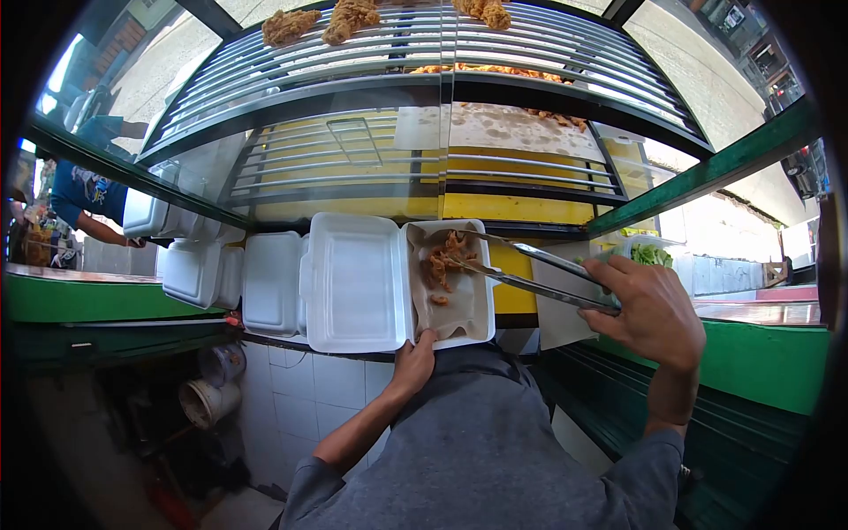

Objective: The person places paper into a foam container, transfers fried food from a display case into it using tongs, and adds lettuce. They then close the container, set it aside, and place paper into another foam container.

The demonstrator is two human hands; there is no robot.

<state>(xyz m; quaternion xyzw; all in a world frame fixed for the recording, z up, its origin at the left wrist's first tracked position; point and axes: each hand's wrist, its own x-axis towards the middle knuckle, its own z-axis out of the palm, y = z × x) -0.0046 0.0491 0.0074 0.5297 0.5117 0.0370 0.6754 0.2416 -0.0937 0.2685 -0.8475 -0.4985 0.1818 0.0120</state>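
A white foam takeaway box (358, 283) lies open in front of me, its lid folded out to the left. Brown paper (468, 309) lines the right half, and small pieces of fried chicken (440, 265) rest on it. My left hand (413, 364) grips the near rim of the box by the fold, thumb on top. In my right hand (649, 309) is a pair of metal tongs (552, 287), fingers wrapped around both arms. The tong tips reach into the lined half, right at the chicken pieces.
Closed foam boxes (272, 283) are stacked to the left. Above is a glass-fronted rack (353, 93) with fried chicken pieces (352, 19) on top. Lettuce (651, 255) sits at the right. A person (93, 190) stands beyond the glass; a bucket (208, 402) is low at left.
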